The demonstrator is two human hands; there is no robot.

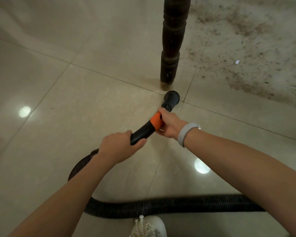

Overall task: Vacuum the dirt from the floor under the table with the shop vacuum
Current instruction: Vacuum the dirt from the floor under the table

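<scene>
Both hands grip the vacuum wand [143, 130]: left hand [118, 146] curled behind, right hand [167, 124] wrapped round its orange collar [155, 122]. The nozzle [172, 97] sits just before the table leg [173, 41]; dirt [246, 53] lies beyond. No readable writing shows.

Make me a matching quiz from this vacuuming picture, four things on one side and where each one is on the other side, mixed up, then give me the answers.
Things:
1. nozzle
2. dirt
3. left hand
4. right hand

Places:
A. grips the orange collar
B. spread over the tiles right of the table leg
C. on the floor just in front of the table leg's foot
D. grips the black tube near the ribbed hose

Pairs: 1-C, 2-B, 3-D, 4-A
</scene>
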